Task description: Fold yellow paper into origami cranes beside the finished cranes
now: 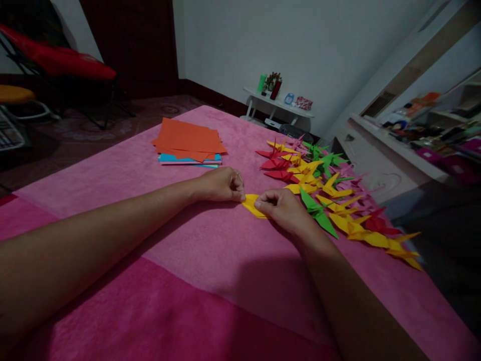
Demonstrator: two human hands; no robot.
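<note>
A folded piece of yellow origami paper (252, 204) is held low over the pink cloth, near the middle of the view. My left hand (222, 184) pinches its left tip between thumb and fingers. On the other side, my right hand (282, 208) grips the right part, its thumb lying on the paper, so that end is partly hidden. Just right of my right hand lies a green paper crane (319, 213). Yellow paper cranes (349, 225) and red paper cranes (276, 163) stand in rows beyond it.
A stack of orange paper sheets (190, 136), with blue and other colours beneath, lies at the far left of the pink-covered table (203, 250). Behind are a white shelf (278, 104), a red folding chair (71, 62) and a cluttered dresser (398, 150).
</note>
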